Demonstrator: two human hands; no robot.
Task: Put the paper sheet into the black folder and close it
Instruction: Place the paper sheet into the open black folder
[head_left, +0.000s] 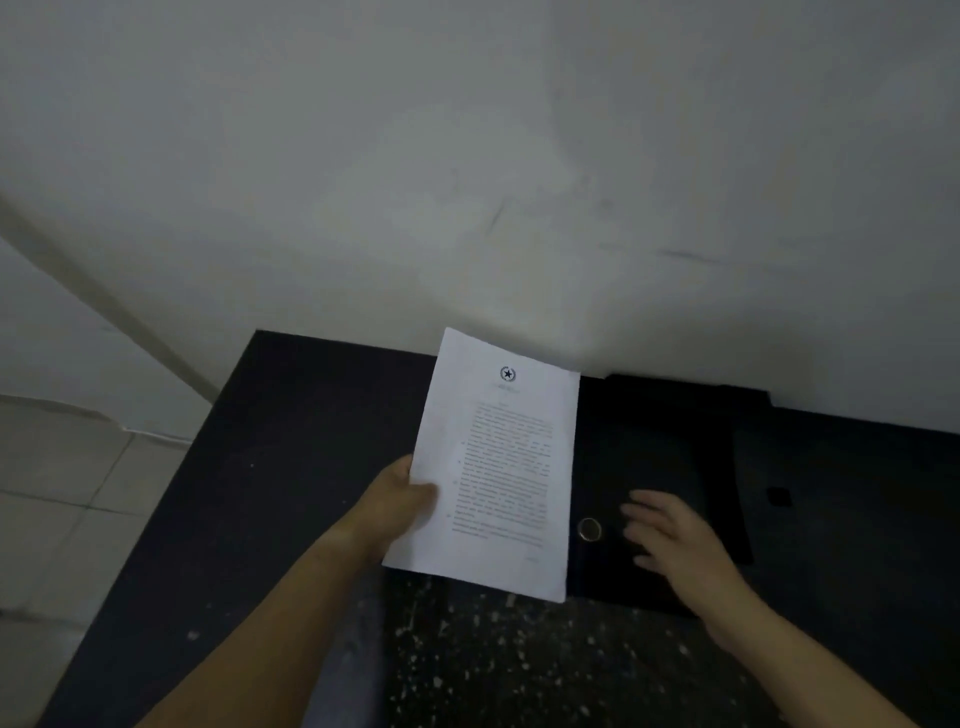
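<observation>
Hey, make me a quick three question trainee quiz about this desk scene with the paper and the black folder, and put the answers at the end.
1. True or false: the paper sheet is already inside the black folder.
2. Which hand holds the sheet? A) left hand B) right hand C) both hands
3. Fill in: the round metal ring sits on the folder's ____ and lies between the sheet and the right hand.

Key
1. False: the sheet is held outside, beside the closed folder on the dark desk.
2. A. The right hand rests open on the folder's cover.
3. Spine.
</observation>
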